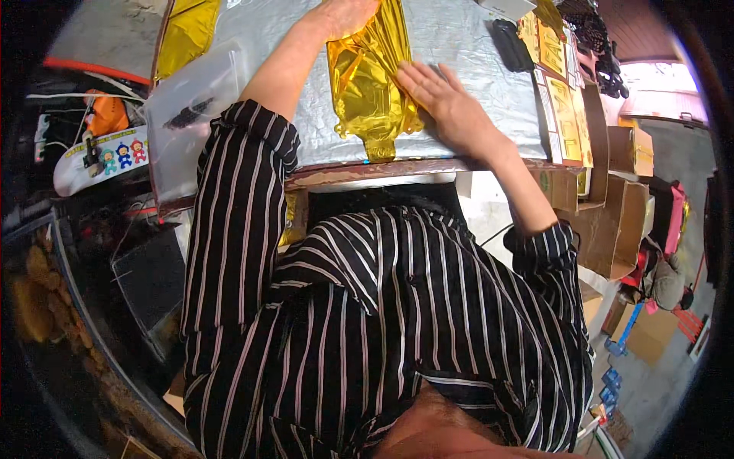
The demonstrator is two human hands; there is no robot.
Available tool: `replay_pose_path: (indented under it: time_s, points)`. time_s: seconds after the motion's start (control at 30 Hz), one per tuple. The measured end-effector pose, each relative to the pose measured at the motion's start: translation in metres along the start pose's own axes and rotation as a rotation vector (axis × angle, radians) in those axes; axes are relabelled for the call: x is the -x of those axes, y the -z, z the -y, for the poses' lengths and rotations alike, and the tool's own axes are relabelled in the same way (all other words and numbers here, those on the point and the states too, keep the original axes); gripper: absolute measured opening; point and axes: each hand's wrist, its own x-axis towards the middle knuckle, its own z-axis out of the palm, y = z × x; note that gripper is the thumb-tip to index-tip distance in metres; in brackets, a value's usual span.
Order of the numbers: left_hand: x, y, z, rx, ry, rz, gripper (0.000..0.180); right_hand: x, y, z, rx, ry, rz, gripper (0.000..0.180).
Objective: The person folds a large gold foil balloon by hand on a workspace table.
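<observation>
A gold foil balloon, creased and mostly flat, lies lengthwise on the silver-covered table, its narrow tab at the near edge. At the top of the view my left hand rests on the upper part of the foil. It looks flat, though the frame cuts off part of its fingers. My right hand lies flat and open beside the balloon, fingers stretched out and fingertips touching its right edge. Nothing is gripped in that hand.
Gold foil lies at the table's far left, near a clear plastic bin. A black object sits at the right beside yellow printed packs. Cardboard boxes stand right of the table.
</observation>
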Motion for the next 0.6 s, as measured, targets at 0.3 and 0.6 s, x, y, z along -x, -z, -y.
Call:
replay_pose_path:
  time_s: [0.3, 0.6]
  points:
    - [0.005, -0.011, 0.016, 0.159, 0.096, -0.036, 0.048, 0.046, 0.046, 0.004, -0.310, 0.008, 0.102, 0.068]
    - [0.011, -0.014, 0.018, 0.229, 0.067, -0.087, 0.048, -0.030, -0.012, 0.023, -0.291, -0.309, -0.456, 0.085]
